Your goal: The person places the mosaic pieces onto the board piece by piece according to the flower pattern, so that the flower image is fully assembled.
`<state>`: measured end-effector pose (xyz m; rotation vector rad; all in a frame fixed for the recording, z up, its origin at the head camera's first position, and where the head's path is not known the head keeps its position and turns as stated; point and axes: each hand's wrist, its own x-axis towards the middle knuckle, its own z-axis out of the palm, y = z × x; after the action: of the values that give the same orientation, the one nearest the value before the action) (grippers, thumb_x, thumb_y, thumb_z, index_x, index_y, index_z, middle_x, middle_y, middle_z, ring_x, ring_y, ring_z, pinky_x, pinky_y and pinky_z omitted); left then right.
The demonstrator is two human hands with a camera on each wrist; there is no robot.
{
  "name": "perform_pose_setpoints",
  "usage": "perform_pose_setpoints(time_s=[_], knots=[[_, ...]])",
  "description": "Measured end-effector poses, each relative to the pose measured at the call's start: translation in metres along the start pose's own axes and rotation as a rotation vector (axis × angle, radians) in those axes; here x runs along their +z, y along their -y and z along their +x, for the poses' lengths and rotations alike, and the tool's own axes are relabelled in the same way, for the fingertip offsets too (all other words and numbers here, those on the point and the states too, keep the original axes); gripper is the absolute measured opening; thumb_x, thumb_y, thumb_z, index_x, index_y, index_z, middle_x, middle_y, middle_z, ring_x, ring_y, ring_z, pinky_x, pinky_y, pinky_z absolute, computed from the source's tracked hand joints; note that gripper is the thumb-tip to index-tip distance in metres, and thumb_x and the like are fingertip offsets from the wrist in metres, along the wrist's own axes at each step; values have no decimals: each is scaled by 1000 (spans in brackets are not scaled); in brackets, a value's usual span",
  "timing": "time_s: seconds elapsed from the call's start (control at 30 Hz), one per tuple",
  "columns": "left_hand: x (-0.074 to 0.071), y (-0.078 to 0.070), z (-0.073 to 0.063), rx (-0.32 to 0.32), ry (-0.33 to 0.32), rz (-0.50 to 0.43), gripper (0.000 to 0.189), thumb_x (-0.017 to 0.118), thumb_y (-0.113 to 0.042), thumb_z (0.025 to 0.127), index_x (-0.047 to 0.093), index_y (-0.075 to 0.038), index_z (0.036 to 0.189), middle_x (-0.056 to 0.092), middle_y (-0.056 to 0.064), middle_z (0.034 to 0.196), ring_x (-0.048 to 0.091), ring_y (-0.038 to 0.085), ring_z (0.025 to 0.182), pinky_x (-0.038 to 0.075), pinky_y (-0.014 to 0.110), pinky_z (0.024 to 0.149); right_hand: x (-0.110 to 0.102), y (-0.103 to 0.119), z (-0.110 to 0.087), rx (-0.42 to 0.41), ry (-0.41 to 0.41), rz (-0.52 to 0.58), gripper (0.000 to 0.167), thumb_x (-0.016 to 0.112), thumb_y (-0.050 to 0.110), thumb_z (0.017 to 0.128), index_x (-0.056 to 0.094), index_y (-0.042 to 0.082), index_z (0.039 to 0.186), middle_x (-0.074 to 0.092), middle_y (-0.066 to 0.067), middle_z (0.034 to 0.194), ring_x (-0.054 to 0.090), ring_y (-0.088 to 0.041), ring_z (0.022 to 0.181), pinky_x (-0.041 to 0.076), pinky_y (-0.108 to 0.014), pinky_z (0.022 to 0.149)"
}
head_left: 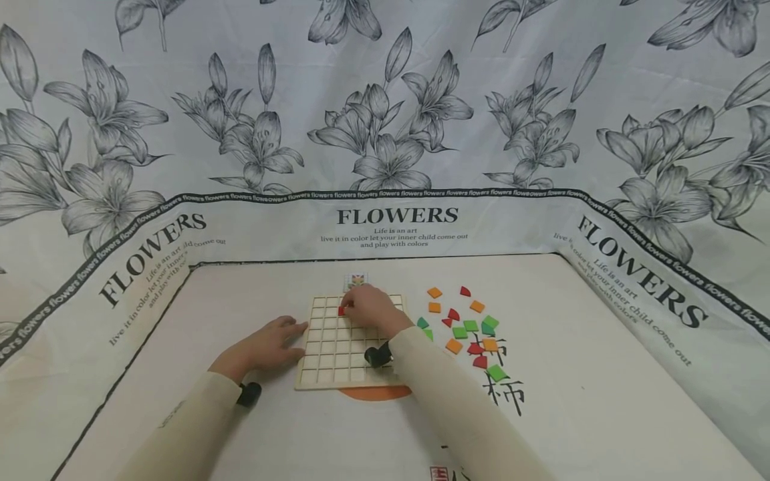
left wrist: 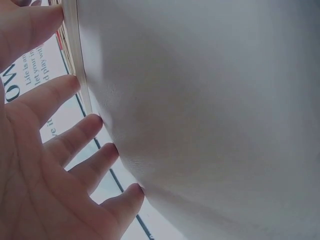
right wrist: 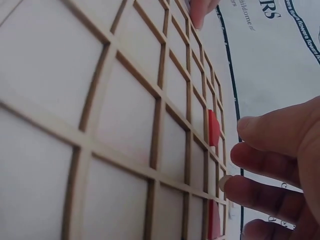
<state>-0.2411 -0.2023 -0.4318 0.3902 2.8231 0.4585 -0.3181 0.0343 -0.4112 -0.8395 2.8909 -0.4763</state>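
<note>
A square wooden grid board (head_left: 319,387) lies on the table. My left hand (head_left: 271,344) is at its left side, fingers spread and fingertips against the board's edge, as the left wrist view also shows. Over the upper part of the board is my right hand (head_left: 369,310), beside a red piece (head_left: 341,311) in a cell. In the right wrist view two cells hold red pieces, a nearer one (right wrist: 214,220) and one farther up (right wrist: 213,127). The right thumb and loosely bent fingers (right wrist: 265,195) stand apart, with nothing seen between them.
Right of the board lie scattered red, orange and green pieces, among them a green square (head_left: 497,373) and an orange square (head_left: 454,346). A small card with a coloured pattern (head_left: 356,280) lies behind the board, partly covered by my right hand. A flower-printed cloth (head_left: 391,227) hangs behind.
</note>
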Motion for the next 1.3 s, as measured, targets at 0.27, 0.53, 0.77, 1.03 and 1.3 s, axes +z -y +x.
perform_pose_setpoints(time_s=[0.27,0.53,0.77,1.03,1.3], knots=[[0,-2,-1,-4,-1,0,64,59,-39,93,40,-15,149,33,21,153,34,40,140,34,55,113,-17,-7,-13,2,19,-11,26,55,21,97,70,18,118,69,0,118,63,-19,111,53,-37,93],[0,-2,0,-7,7,-13,65,59,-39,93,40,-14,149,33,21,153,33,41,141,33,56,113,-32,-28,-30,-1,-18,-26,26,57,21,96,70,14,117,69,-1,117,64,-20,109,53,-38,92],[-3,-2,2,5,2,-4,65,60,-38,92,41,-13,148,34,21,152,35,40,140,35,56,111,-45,-50,-46,78,-55,-30,25,59,24,96,70,15,117,69,-1,113,64,-19,105,53,-38,87],[-6,-2,5,-31,11,5,65,62,-39,90,43,-14,147,37,18,150,38,38,138,36,56,110,-56,-74,-62,153,-65,-35,25,59,25,96,71,15,116,69,0,108,61,-17,99,53,-39,90],[-5,-3,5,-33,20,6,66,64,-40,89,44,-13,146,40,17,148,41,36,135,38,55,109,-65,-88,-74,197,-50,-30,23,60,22,95,71,14,114,69,-2,107,60,-14,79,51,-30,68]])
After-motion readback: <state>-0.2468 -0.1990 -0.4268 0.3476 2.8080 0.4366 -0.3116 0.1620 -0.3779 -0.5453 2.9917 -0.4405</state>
